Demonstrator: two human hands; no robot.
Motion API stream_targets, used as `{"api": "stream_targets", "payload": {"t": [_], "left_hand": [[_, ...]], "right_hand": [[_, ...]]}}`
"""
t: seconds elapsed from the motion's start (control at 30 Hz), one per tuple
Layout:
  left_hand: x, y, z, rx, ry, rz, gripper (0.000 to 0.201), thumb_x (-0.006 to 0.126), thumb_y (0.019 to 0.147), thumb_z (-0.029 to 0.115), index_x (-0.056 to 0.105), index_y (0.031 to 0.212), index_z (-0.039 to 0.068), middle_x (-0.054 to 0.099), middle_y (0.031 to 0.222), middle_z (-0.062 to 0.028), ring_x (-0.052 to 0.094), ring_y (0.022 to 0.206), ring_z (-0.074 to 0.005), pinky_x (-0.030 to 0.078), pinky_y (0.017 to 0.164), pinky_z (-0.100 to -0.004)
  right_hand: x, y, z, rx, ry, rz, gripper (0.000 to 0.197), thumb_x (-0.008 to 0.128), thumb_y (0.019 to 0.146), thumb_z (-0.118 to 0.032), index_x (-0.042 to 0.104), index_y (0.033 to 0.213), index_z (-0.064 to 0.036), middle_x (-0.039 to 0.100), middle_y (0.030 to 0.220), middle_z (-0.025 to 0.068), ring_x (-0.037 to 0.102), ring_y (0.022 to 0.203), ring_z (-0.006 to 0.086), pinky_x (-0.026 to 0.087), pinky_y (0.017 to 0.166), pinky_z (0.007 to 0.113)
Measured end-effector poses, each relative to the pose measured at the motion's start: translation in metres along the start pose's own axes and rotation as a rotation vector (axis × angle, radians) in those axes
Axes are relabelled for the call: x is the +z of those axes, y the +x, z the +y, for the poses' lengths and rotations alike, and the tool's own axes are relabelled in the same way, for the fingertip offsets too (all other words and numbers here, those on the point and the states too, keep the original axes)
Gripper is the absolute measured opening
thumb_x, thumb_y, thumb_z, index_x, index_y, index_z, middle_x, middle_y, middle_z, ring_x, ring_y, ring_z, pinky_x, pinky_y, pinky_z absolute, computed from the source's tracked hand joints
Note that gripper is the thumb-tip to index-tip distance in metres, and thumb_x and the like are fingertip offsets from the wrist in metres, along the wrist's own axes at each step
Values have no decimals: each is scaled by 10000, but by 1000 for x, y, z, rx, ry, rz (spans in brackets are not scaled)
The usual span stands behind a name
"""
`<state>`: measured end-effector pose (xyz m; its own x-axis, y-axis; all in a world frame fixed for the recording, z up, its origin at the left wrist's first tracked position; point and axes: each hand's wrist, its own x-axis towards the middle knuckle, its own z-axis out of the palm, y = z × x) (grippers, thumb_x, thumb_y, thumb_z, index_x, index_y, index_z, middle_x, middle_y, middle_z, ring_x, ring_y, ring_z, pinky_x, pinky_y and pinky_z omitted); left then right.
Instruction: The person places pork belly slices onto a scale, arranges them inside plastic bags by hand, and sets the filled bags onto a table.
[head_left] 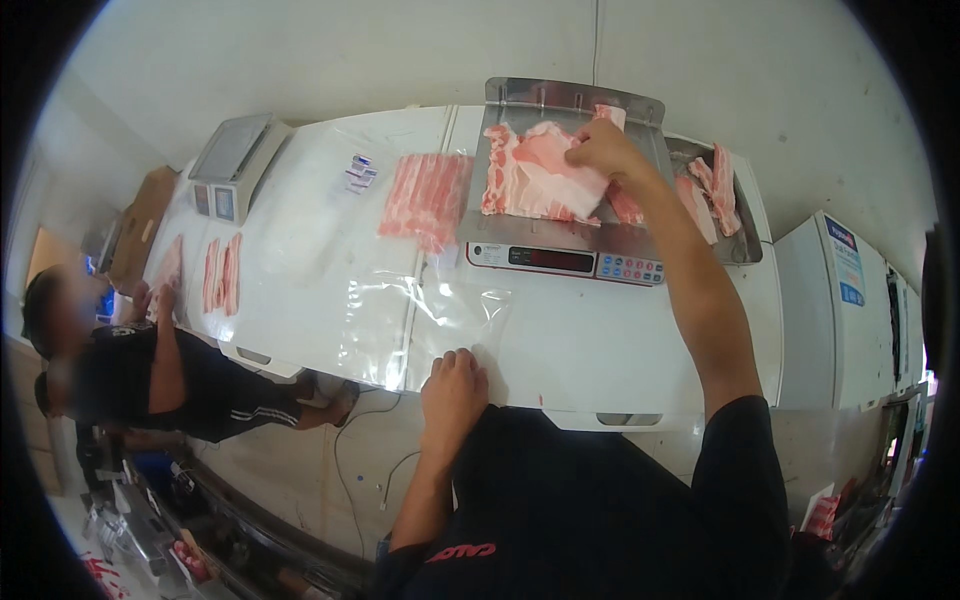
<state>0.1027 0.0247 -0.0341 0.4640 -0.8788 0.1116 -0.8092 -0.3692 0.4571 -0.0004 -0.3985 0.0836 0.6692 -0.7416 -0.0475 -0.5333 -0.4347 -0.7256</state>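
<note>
On the metal tray of a digital scale [550,259] lie pink-and-white streaky pork belly slices [502,180]. My right hand [605,152] reaches over them, its fingers closed on a broad, pale piece of pork belly [560,168] on top of the pile; the fingertips are partly hidden. My left hand [455,388] rests curled at the table's near edge, against the lower part of a clear plastic bag [420,318]. Whether it grips the bag does not show. Left of the scale sits a flat clear pack of pork belly slices [425,200].
A metal tray with pork strips [712,195] stands right of the scale. At the far left are a second scale [235,165], loose pork strips [222,275] and a co-worker [150,370] handling meat. Small printed labels [360,174] lie on the white table [310,240]. A white freezer [815,310] stands right.
</note>
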Motion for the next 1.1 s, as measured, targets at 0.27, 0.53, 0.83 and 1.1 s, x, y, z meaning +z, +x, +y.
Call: {"api": "stream_targets", "payload": {"t": [0.27, 0.53, 0.83, 1.1], "left_hand": [[-18, 13, -12, 26, -47, -227, 228, 691, 957, 242, 617, 1036, 41, 675, 962, -143, 666, 957, -360, 547, 794, -492], [-66, 50, -21, 139, -107, -152, 354, 729, 966, 355, 659, 1136, 52, 709, 996, -137, 707, 943, -327, 563, 802, -447], [-63, 30, -48, 188, -258, -250, 343, 719, 984, 338, 688, 1152, 40, 708, 1062, -135, 711, 974, -297, 569, 806, -428], [-121, 115, -20, 224, -1207, 314, 583, 662, 1045, 253, 438, 1538, 39, 556, 1436, -149, 591, 1186, -233, 555, 941, -387]], "right_hand": [[-18, -40, -4, -97, 464, 295, 286, 693, 949, -143, 706, 1174, 33, 717, 1084, 86, 631, 952, 158, 492, 845, 348], [7, -4, 42, 148, 637, 563, 369, 695, 943, -233, 700, 1198, 34, 748, 1170, 208, 724, 1098, 298, 546, 941, 393], [48, -8, -29, 31, -28, 694, 408, 739, 842, -299, 716, 1120, 0, 728, 1135, 262, 710, 1110, 407, 544, 946, 457], [100, -132, -165, -395, 445, 151, 572, 802, 786, -151, 589, 1310, -63, 617, 1274, 64, 565, 1298, 203, 428, 1114, 379]]}}
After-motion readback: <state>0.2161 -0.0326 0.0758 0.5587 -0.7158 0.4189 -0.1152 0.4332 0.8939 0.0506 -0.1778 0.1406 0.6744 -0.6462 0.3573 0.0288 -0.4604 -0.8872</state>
